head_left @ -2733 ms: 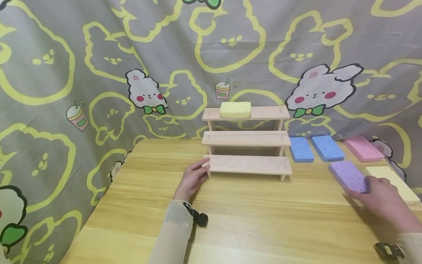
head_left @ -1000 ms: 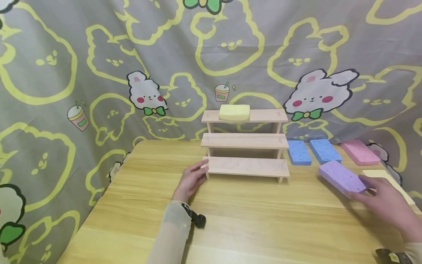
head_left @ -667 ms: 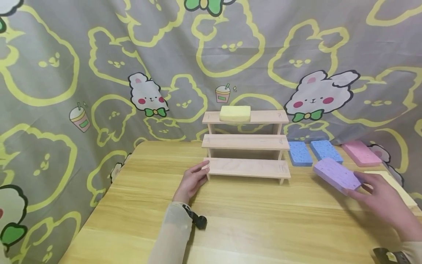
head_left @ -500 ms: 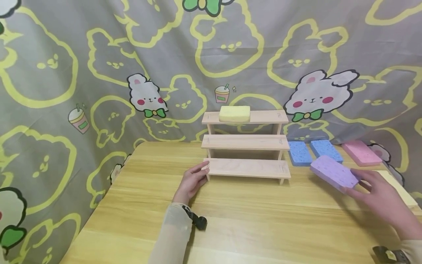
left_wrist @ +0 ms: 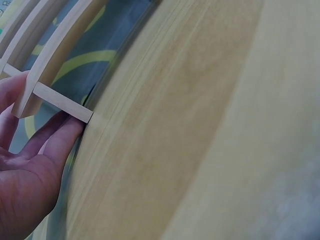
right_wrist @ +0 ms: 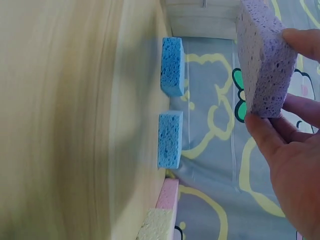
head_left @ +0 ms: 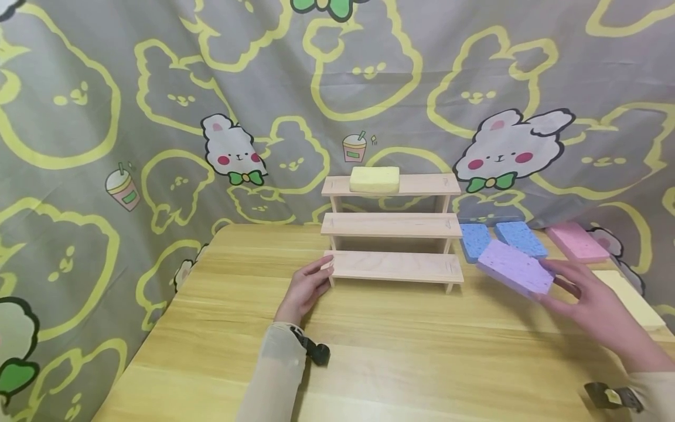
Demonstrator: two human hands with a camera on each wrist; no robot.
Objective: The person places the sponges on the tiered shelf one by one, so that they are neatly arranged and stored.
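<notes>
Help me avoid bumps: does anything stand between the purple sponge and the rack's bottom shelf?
Nothing visible: the right hand holds the purple sponge above the table; the blue sponges lie lower, behind it. The left hand holds the left end of the bottom shelf.

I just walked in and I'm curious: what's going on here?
A person's right hand holds a purple sponge above the table, while the left hand grips a three-tier wooden rack by its lowest shelf's left end. A yellow sponge sits on the top shelf. Two blue sponges, a pink sponge and a pale yellow sponge lie on the table to the rack's right.
</notes>
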